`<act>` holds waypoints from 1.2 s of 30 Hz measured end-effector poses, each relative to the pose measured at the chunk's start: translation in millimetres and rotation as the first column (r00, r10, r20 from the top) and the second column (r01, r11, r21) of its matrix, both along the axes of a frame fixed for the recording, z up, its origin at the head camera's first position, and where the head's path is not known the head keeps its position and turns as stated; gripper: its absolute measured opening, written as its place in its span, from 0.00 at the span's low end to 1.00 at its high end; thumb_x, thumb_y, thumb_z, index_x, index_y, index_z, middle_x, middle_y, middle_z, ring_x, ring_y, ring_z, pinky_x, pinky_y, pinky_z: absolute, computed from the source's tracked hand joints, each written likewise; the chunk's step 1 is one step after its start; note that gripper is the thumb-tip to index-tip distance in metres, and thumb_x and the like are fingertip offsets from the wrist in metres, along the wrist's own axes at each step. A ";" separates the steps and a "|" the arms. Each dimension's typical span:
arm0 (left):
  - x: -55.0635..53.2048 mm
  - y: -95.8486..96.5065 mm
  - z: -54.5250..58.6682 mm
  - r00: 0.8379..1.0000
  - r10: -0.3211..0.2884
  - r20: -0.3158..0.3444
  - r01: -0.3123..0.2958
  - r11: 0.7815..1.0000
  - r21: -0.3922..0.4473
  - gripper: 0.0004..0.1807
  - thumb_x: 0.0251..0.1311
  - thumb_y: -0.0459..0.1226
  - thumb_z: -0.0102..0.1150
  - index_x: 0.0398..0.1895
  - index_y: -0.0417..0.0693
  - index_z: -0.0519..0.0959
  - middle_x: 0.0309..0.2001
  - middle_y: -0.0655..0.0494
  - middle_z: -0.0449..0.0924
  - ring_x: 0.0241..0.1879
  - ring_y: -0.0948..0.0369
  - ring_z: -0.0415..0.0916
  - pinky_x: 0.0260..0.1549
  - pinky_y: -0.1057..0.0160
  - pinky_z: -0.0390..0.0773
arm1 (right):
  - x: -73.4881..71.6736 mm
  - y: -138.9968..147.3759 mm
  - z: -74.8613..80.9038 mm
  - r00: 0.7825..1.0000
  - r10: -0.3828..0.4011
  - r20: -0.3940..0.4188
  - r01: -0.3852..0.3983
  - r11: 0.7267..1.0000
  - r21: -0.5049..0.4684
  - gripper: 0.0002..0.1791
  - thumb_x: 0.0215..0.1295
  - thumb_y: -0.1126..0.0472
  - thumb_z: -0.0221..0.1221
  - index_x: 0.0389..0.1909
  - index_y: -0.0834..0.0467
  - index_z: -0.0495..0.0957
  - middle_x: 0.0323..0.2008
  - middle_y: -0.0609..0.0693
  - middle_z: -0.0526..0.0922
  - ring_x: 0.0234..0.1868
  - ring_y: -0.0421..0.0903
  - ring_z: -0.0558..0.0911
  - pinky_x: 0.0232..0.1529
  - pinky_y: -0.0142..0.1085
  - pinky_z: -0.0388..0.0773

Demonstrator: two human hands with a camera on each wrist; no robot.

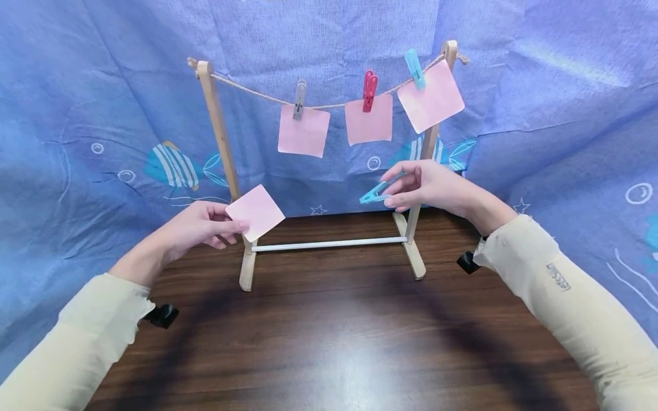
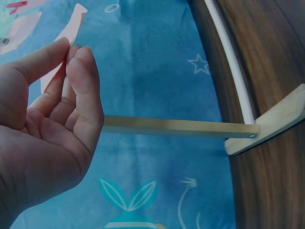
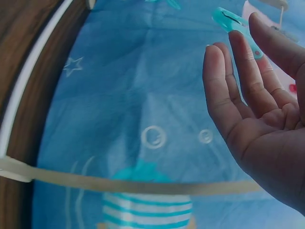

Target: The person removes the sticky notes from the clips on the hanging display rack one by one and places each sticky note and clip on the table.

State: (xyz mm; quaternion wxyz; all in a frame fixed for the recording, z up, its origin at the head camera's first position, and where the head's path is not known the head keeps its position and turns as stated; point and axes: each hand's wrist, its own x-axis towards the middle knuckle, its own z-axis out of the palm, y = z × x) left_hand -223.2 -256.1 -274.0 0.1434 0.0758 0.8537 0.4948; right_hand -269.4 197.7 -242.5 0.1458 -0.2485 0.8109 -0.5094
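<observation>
My left hand (image 1: 197, 229) pinches a square pink paper (image 1: 257, 212) by its lower edge, in front of the rack's left post. In the left wrist view the same paper (image 2: 75, 26) shows edge-on between thumb and fingers. Further right, my right hand (image 1: 424, 185) holds a light blue clothespin (image 1: 374, 195) between thumb and fingertips, near the right post. The right wrist view shows this clothespin (image 3: 228, 20) at the fingertips. Above both hands a twine line (image 1: 247, 90) carries pink papers (image 1: 304, 134) under a grey clothespin (image 1: 300, 100), a red clothespin (image 1: 369, 91) and another blue clothespin (image 1: 415, 68).
The wooden rack has a left post (image 1: 221, 131), a right post (image 1: 429, 142) and a white crossbar (image 1: 329, 245) low between its feet. It stands on a dark brown wooden table (image 1: 329, 319). A blue fish-patterned cloth (image 1: 128, 68) hangs behind.
</observation>
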 end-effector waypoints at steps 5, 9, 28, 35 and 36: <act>-1.5 -2.3 -13.2 1.000 0.001 0.006 -0.001 1.000 0.024 0.19 0.64 0.43 0.69 0.46 0.35 0.80 0.34 0.54 0.85 0.34 0.58 0.81 0.34 0.60 0.86 | -0.4 14.6 -21.5 0.999 0.020 0.050 -0.019 0.999 -0.029 0.23 0.65 0.67 0.68 0.58 0.66 0.73 0.44 0.56 0.88 0.41 0.51 0.88 0.47 0.47 0.85; -3.8 -2.4 -27.7 1.000 -0.006 0.031 0.004 0.998 0.061 0.18 0.67 0.44 0.67 0.46 0.37 0.80 0.34 0.54 0.84 0.34 0.58 0.81 0.33 0.60 0.85 | -1.1 23.0 -40.9 0.995 0.027 0.100 -0.022 0.998 -0.054 0.23 0.65 0.69 0.68 0.58 0.66 0.72 0.43 0.55 0.87 0.40 0.50 0.88 0.47 0.47 0.85; -14.1 -12.4 -117.6 0.985 0.054 0.163 -0.086 0.977 0.194 0.14 0.66 0.42 0.67 0.44 0.40 0.80 0.28 0.57 0.81 0.28 0.64 0.78 0.23 0.69 0.77 | -13.9 46.9 -127.2 0.961 -0.006 0.275 0.051 0.986 -0.157 0.23 0.66 0.69 0.66 0.59 0.65 0.72 0.43 0.55 0.88 0.42 0.51 0.87 0.43 0.45 0.86; -15.1 -10.3 -144.2 0.975 0.070 0.210 -0.116 0.970 0.213 0.15 0.66 0.41 0.68 0.46 0.39 0.78 0.30 0.56 0.81 0.26 0.65 0.78 0.20 0.71 0.74 | -15.6 51.1 -153.5 0.950 -0.002 0.312 0.049 0.989 -0.141 0.24 0.67 0.69 0.65 0.60 0.69 0.69 0.41 0.52 0.87 0.41 0.48 0.86 0.42 0.44 0.86; -15.3 -10.5 -147.4 0.975 0.071 0.212 -0.116 0.971 0.211 0.15 0.66 0.41 0.68 0.46 0.39 0.78 0.30 0.55 0.81 0.26 0.64 0.78 0.20 0.71 0.74 | -15.7 51.0 -156.9 0.947 -0.004 0.322 0.051 0.989 -0.139 0.24 0.67 0.70 0.65 0.61 0.69 0.68 0.42 0.53 0.87 0.40 0.48 0.87 0.42 0.44 0.86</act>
